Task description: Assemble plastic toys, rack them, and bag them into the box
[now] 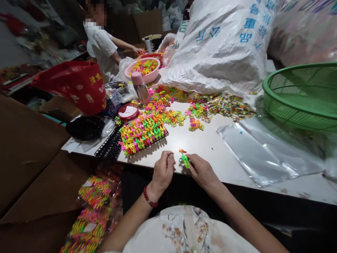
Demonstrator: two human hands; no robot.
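Observation:
My right hand pinches a small green and orange plastic toy piece just above the near edge of the white table. My left hand, with a red bead bracelet at the wrist, is curled closed beside it, fingertips together; what it holds is too small to make out. A black tray packed with colourful assembled pieces lies just beyond my left hand. Loose colourful parts are scattered farther back.
A green mesh basket stands at the right above a clear plastic bag. A large white sack fills the back. A pink bottle, pink bowl, red bag and another person are at the far left.

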